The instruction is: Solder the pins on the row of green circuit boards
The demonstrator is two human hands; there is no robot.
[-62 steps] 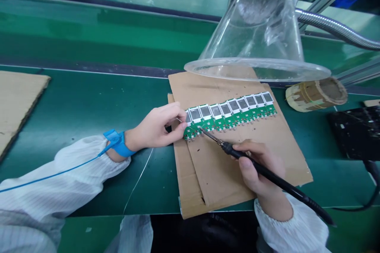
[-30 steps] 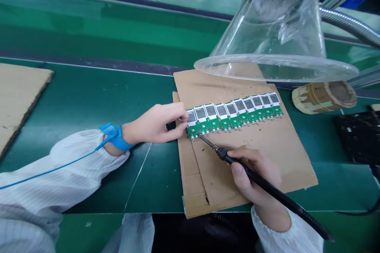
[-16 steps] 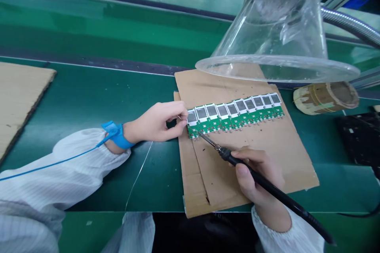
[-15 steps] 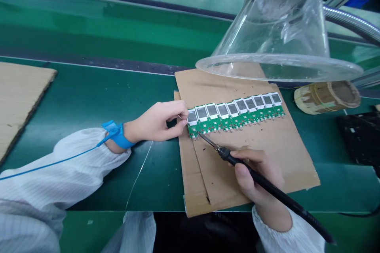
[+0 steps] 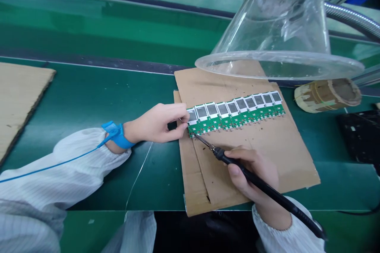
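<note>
My right hand (image 5: 252, 170) is wrapped round the black handle of a soldering iron (image 5: 249, 176). The iron's tip meets the lower edge of the leftmost board in a row of green circuit boards (image 5: 227, 122), each with a grey screen in a white frame. At that same end, my left hand (image 5: 160, 122) pinches a thin solder wire (image 5: 139, 174), which trails down over the bench below the wrist. The fingertips hide where the wire ends. A blue wrist strap (image 5: 118, 135) with a cord circles my left wrist.
Under the boards lie stacked cardboard sheets (image 5: 261, 154). Overhead at right hangs a clear funnel-shaped hood (image 5: 276, 39) on a metal hose (image 5: 353, 19). Beyond it stand a brown tape-wrapped cup (image 5: 320, 97) and a black object (image 5: 359, 136). More cardboard (image 5: 22, 99) lies at left.
The soldering iron and my right hand have shifted slightly left along the leftmost board. My left hand has barely moved, still pinching the wire.
</note>
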